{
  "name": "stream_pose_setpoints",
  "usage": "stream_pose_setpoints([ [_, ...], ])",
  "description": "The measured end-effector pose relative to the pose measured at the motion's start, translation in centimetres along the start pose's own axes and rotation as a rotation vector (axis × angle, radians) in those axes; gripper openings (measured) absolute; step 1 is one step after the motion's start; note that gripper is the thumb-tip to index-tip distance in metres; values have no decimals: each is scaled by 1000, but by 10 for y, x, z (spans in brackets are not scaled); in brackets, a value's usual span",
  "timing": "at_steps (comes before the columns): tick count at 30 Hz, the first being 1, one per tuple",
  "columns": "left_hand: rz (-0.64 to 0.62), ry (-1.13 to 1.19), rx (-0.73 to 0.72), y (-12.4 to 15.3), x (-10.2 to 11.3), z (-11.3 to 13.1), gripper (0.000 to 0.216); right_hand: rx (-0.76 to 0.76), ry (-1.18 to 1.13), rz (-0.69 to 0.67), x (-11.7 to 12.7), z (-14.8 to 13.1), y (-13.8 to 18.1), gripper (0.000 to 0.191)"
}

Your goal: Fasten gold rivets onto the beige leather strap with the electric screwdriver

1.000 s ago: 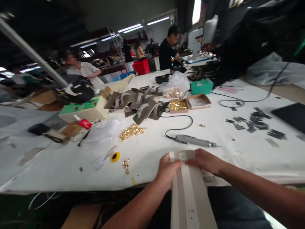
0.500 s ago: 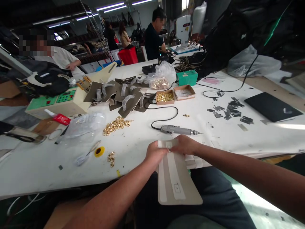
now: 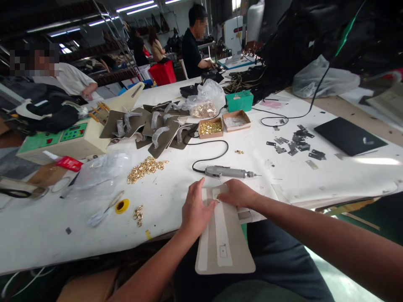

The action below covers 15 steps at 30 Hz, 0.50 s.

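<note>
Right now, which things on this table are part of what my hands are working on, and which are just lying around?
In hand:
left hand, flat on the beige panel
right hand, pressing the panel's top end

Lying about:
electric screwdriver
gold fittings pile
yellow tape roll
green box
dark metal plates

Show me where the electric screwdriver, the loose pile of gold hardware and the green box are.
electric screwdriver (image 3: 225, 171), head view, middle of its grey body.
pile of gold hardware (image 3: 145, 167), head view, centre of the heap.
green box (image 3: 239, 101), head view, front face.

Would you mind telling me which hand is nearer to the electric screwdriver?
Right. The right hand rests on the beige panel just below the screwdriver; the left hand lies lower and further left.
</note>
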<state>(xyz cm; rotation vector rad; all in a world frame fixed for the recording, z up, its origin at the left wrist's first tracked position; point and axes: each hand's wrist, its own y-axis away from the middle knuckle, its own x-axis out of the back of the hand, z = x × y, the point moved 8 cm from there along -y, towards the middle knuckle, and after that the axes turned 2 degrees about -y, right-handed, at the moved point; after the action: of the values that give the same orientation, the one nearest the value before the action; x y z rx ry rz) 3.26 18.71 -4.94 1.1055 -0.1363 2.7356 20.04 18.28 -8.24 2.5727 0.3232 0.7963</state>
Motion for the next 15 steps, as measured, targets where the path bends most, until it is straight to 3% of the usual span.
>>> stream_pose_setpoints([
  [3,27,-211,-291,5,0,19,40,50,41,23,2,-5,0,15],
  [5,12,-250,-386,6,-6,21,22,75,60,37,3,-8,0,16],
  [11,48,-239,-432,3,-13,8,19,99,129,74,7,-16,7,18],
  [15,59,-225,-440,1,-14,4,18,119,207,260,46,-11,23,23],
])
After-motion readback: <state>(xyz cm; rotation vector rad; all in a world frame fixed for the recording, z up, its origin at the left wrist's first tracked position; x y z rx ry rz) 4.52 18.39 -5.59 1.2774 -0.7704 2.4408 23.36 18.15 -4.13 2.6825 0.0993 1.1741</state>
